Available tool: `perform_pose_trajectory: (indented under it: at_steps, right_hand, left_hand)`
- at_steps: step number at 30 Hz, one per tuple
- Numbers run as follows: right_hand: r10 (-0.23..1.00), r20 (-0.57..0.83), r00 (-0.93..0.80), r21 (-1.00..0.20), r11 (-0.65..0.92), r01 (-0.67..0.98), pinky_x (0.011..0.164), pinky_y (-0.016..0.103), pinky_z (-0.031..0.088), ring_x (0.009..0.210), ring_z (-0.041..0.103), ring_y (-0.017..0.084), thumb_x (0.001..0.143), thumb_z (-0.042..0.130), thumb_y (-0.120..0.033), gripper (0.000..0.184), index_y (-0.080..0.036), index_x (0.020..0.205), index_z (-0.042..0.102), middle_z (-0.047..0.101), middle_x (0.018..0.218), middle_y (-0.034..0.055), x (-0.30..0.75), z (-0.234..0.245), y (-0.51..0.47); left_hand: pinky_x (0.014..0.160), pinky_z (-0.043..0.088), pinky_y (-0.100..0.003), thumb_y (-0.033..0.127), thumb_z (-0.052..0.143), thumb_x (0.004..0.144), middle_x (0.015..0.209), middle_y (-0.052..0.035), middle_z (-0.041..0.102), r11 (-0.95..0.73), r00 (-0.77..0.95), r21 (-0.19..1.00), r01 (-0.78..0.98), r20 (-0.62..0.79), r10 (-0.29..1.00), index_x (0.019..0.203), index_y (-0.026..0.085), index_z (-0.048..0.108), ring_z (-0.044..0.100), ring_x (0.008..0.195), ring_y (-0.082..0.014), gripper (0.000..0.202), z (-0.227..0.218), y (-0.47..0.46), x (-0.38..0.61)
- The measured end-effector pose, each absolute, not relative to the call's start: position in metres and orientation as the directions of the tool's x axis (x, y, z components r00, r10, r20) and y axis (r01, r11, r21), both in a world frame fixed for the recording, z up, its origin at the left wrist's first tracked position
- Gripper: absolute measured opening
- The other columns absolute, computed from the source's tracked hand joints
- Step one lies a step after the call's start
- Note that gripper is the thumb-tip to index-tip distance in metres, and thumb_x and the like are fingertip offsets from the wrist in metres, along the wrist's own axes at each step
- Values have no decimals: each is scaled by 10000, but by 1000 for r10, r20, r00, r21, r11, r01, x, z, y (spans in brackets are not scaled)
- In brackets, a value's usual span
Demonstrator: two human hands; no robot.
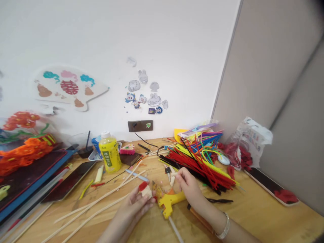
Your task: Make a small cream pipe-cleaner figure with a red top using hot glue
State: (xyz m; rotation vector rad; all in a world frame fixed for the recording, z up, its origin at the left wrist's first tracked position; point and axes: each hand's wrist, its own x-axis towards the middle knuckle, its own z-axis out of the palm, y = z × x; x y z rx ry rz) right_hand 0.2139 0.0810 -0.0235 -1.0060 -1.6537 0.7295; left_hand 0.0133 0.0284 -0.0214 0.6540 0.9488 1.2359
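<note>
My left hand [138, 202] is closed around a small fuzzy red-and-cream craft piece [145, 190], held just left of the glue gun's nozzle end. A yellow hot glue gun [168, 203] lies on the table between my hands, with a pale glue stick [176, 229] sticking out of it. My right hand [188, 184] is above the gun's right part, thumb and fingers pinched on a small cream-coloured strip [174, 174]. Close beyond the fingertips are another short cream piece [172, 181] and a small black key-like item [167, 170].
A pile of coloured pipe cleaners [199, 162] spreads at the back right, beside a bag of red material [243, 152] and a phone [270, 187]. Long wooden sticks [101, 195], a yellow bottle [110, 153], a dark tablet [69, 182] and orange fuzzy flowers [30, 152] stand or lie left.
</note>
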Motion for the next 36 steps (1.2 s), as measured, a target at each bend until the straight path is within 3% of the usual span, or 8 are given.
perform_pose_trajectory:
  at_steps: [3,6,9,12,17,23,30,36]
  right_hand:
    - [889,442,-118,-854,457,249,470,210,327,504,389,105,833,437,-232,46,-191,814,445,369,575,-70,214,-26,83]
    - [884,450,-128,-851,468,238,485,215,330,490,386,107,815,457,-224,217,-186,1027,422,340,552,-91,215,-27,83]
    - [873,476,-104,-835,486,256,490,220,343,486,401,109,822,456,-234,181,-188,997,459,352,547,-85,216,-26,82]
    - [862,504,-48,-824,497,271,544,239,401,569,481,128,810,477,-271,103,-186,867,494,458,620,-41,218,-23,85]
    - [867,497,30,-824,461,329,638,294,425,660,528,171,753,531,-252,178,-190,606,454,551,680,23,226,-17,95]
    - [879,473,57,-825,419,381,518,251,355,525,449,141,774,508,-280,216,-203,597,412,441,544,-39,234,-16,100]
    - [873,488,-16,-810,459,365,501,222,327,523,414,119,806,478,-305,187,-202,664,415,401,559,-56,228,-22,96]
    - [857,509,-85,-786,503,361,523,222,325,551,419,117,853,435,-328,280,-188,611,436,418,570,-40,228,-18,89]
  left_hand:
    - [740,523,-257,253,835,541,873,-89,753,227,41,850,-476,-237,971,978,179,607,696,755,-177,498,-25,31,12]
    - [624,515,-231,341,827,534,838,-80,745,203,37,880,-429,-208,977,991,177,612,670,642,-142,532,-31,36,10]
    - [504,473,-221,474,775,547,759,-46,719,138,-43,956,-259,-154,987,977,181,615,626,542,-129,545,-37,42,4]
    - [478,452,-231,480,753,566,710,-29,695,96,-98,990,-102,-106,989,892,164,643,629,579,-167,467,-35,47,-4]
    - [648,480,-272,381,735,609,725,-16,704,16,-170,994,110,3,985,792,171,668,644,746,-225,286,-26,49,-14]
    - [641,487,-319,328,715,606,659,-21,689,-70,-186,944,322,136,973,751,172,647,634,655,-241,224,-35,52,-20]
    - [753,523,-387,336,638,646,843,-77,690,-144,-157,882,448,236,959,873,175,573,662,779,-256,286,-49,55,-17]
    - [854,468,-493,367,595,710,976,-112,658,-179,-181,810,559,329,927,945,186,565,608,943,-309,298,-27,50,-16]
